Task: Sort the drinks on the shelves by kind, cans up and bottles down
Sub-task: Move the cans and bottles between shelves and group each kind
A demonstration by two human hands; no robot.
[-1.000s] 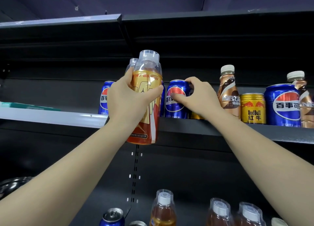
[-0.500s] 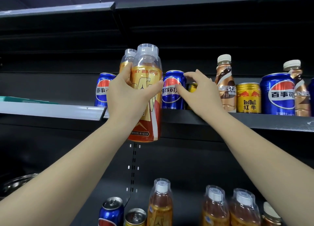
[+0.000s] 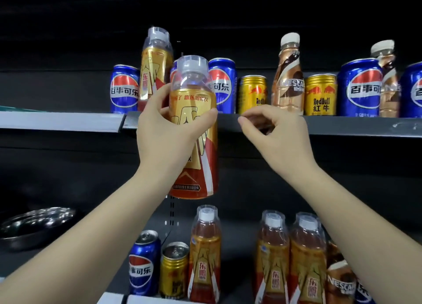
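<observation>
L hand (image 3: pixel 167 130) grips gold energy-drink bottle (image 3: pixel 194 130), off upper shelf (image 3: pixel 342 126), mid-air. R hand (image 3: pixel 277 132) loosely curled, holds nothing. Next, prob.: lower it among bottles on the shelf below.

The shelving unit has a dark back panel (image 3: pixel 228 11) and a vertical slotted upright (image 3: pixel 172 209) running down its centre. The upper shelf edge (image 3: pixel 342 127) is dark grey on the right and joins a lighter grey price strip (image 3: pixel 57 121) on the left. A shiny metal bowl (image 3: pixel 34 223) sits at lower left in dim light.
</observation>
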